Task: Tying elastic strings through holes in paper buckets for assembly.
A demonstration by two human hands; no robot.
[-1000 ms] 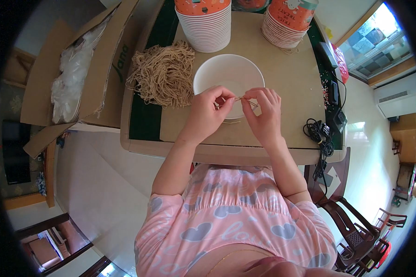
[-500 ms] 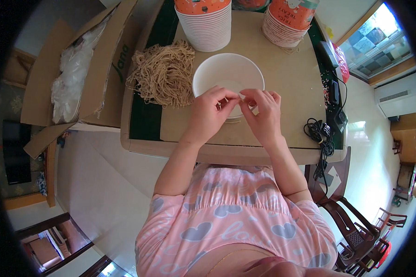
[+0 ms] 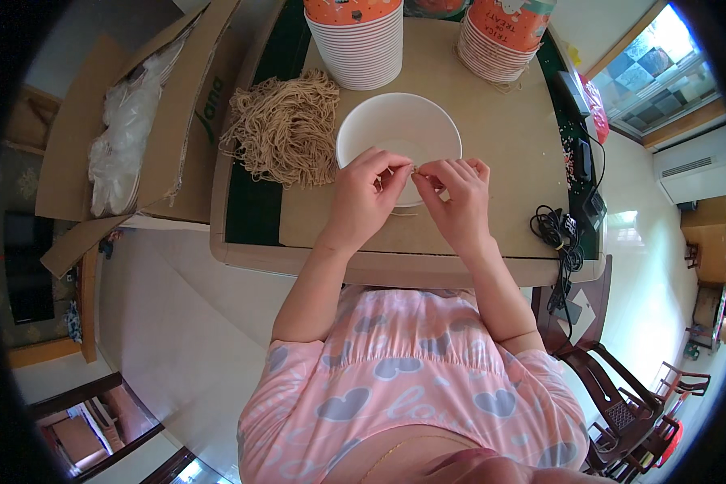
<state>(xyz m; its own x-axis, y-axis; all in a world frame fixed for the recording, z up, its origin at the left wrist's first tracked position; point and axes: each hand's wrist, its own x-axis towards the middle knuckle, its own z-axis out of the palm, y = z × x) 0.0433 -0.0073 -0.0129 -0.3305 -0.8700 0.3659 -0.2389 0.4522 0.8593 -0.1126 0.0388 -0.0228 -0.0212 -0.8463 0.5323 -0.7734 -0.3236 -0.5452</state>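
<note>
A white paper bucket (image 3: 399,121) stands on the table, its open mouth facing up. Over its near rim, my left hand (image 3: 371,184) and my right hand (image 3: 457,189) meet with fingertips almost touching. Both are closed in a pinch on a thin tan string (image 3: 414,169), of which a small bit shows between them. A short string end (image 3: 403,214) shows just below the bucket's near side. Left of the bucket lies a loose heap of tan strings (image 3: 286,129), untouched by either hand.
Behind the bucket rises a stack of orange and white paper buckets (image 3: 355,48). Another stack (image 3: 500,48), with strings around it, is at the far right. Black cables (image 3: 561,234) hang over the table's right edge. An open cardboard box (image 3: 189,121) is at the left.
My fingertips have shifted slightly left, and a bit of tan string now shows between them. The bucket and the string heap are where they were.
</note>
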